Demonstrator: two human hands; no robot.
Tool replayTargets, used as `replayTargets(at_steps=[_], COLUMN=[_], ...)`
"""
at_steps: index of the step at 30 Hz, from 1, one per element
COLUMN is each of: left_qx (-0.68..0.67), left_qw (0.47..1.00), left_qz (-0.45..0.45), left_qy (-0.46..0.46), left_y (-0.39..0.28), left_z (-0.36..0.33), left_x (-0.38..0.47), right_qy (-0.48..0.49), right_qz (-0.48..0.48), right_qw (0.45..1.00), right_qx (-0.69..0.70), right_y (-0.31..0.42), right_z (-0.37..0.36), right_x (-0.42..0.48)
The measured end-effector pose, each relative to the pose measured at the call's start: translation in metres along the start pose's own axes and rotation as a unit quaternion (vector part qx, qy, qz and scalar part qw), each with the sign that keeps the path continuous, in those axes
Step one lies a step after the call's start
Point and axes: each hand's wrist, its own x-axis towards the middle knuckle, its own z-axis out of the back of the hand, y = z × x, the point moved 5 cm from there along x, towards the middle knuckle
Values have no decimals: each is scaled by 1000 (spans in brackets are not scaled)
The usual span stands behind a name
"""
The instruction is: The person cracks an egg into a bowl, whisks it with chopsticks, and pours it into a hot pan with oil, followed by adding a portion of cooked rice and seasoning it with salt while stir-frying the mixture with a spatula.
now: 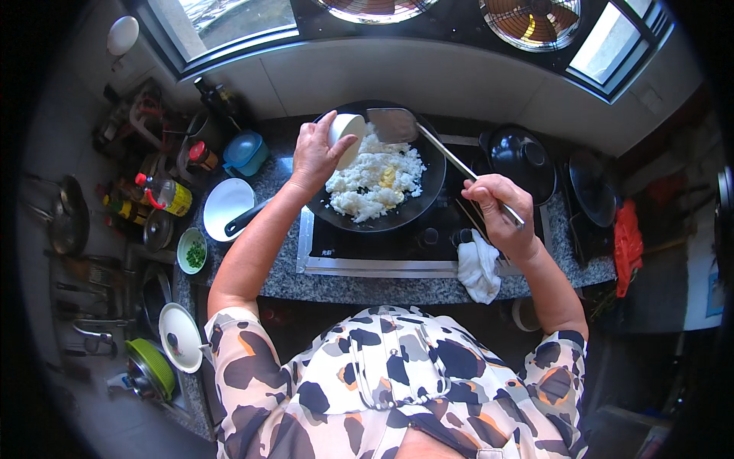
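My left hand (pixel 319 150) grips a small white bowl (pixel 347 137), tilted over the left side of a black wok (pixel 429 201); its inside is hidden. White rice (pixel 358 203) with some yellow egg (pixel 388 177) lies in the wok. My right hand (pixel 500 209) is closed round the long handle of a metal spatula (pixel 392 125), whose flat blade is over the far part of the wok, above the rice. The wok sits on a black glass cooktop (pixel 367 248), its own handle (pixel 245 219) pointing left, beneath my left forearm.
Left stand a white bowl (pixel 221 201), a bowl of chopped green herbs (pixel 195 253), a blue lidded container (pixel 246 152) and an oil bottle (pixel 172 197). A white cloth (pixel 479 269) hangs over the cooktop's front edge. At right are a black lidded pot (pixel 519 160) and a red plastic bag (pixel 628 244).
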Motion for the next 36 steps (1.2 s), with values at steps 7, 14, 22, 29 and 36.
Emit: replayTargets(at_steps=[7, 14, 22, 29, 36], left_qx=[206, -168, -527, -366, -375], left_qw=[950, 979, 768, 758, 763], left_qz=[-224, 69, 296, 368, 336], left_qy=[-63, -88, -212, -394, -405], left_y=[-46, 22, 109, 210, 224], left_z=[20, 58, 173, 252, 218], left_x=[-7, -1, -96, -290, -344], right_qy=[10, 32, 30, 55, 66], right_qz=[-59, -48, -180, -190, -204], right_qw=[998, 998, 977, 978, 976], right_qx=[-14, 13, 114, 72, 37], right_y=[-31, -40, -62, -63, -63], right_z=[5, -12, -16, -18, -26], right_x=[-11, 10, 23, 34, 39])
